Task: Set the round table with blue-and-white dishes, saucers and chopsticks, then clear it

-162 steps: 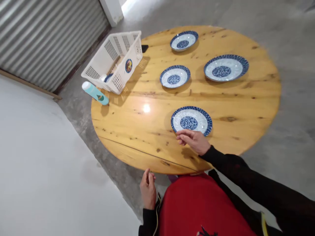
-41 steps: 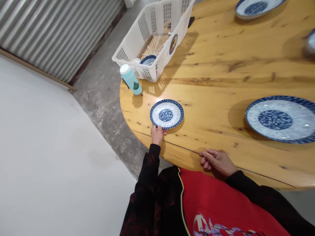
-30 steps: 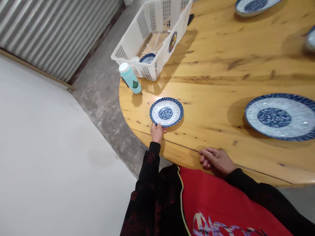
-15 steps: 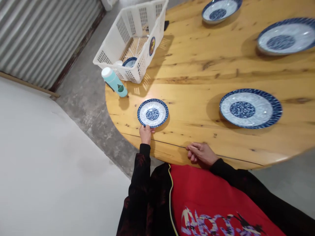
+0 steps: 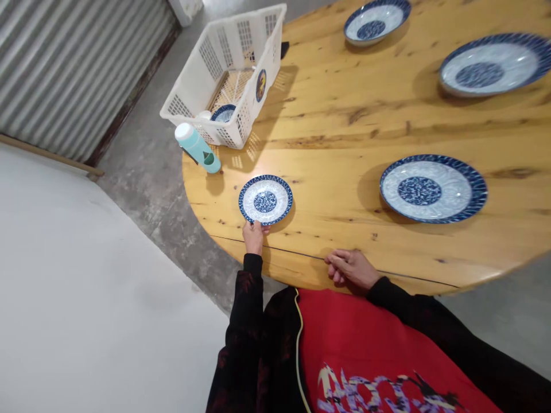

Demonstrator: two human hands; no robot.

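Note:
A small blue-and-white plate [image 5: 265, 201] is by the table's left front edge. My left hand [image 5: 253, 236] pinches its near rim, thumb on top and the other fingers partly hidden below. Farther right, my right hand [image 5: 350, 268] rests at the front edge of the wooden table [image 5: 318, 201], its fingers curled in and nothing visible in them. To the right of that hand and farther back lies a larger plate [image 5: 433, 189] of the same pattern, touched by neither hand.
A white plastic basket [image 5: 258, 117] stands at the back left with a blue-rimmed dish [image 5: 224, 113] inside. In front of it is a light-blue bottle [image 5: 198, 149]. Two more patterned dishes, a far one [image 5: 376, 22] and a right one [image 5: 493, 64], sit at the back.
The view has shifted slightly, so the dishes and basket appear a little displaced. Both hands keep their pose, the left still gripping the small plate's rim.

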